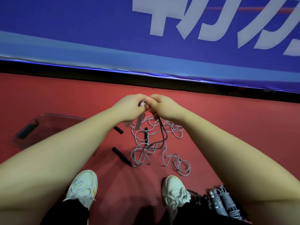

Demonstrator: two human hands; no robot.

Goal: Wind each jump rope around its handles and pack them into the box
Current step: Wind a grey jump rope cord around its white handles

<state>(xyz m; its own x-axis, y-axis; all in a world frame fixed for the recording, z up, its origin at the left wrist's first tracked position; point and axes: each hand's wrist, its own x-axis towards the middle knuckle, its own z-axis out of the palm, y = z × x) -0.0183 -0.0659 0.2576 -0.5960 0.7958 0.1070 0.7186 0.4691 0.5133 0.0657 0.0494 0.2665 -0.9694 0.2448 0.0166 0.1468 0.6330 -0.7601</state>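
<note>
- Your left hand (129,108) has its fingers curled round the white handles (139,121), held up in front of you. Your right hand (164,108), touching the left, pinches the dark rope (161,133) at the handles' top end.
- That dark rope hangs in a long loop down to the red floor (65,95), where it lies across a loose grey rope (141,149) with black handles (121,155). As you wind, the loop may well drag the grey coils up and knot the two together, so lift it clear first.
- The box (53,115), clear plastic, sits on the floor to your left, well apart from your hands. Wound ropes (227,203) lie beside your right shoe (175,190), outside the box.
- If the pinch slackens, I judge the turns would spring off the smooth handles.
- The tangle lies just ahead of your feet, and a step forward could catch it.
- The blue banner (81,30) carries large white characters (211,21), cut off by the frame, and I cannot read them. No brand shows on the handles or the box.
</note>
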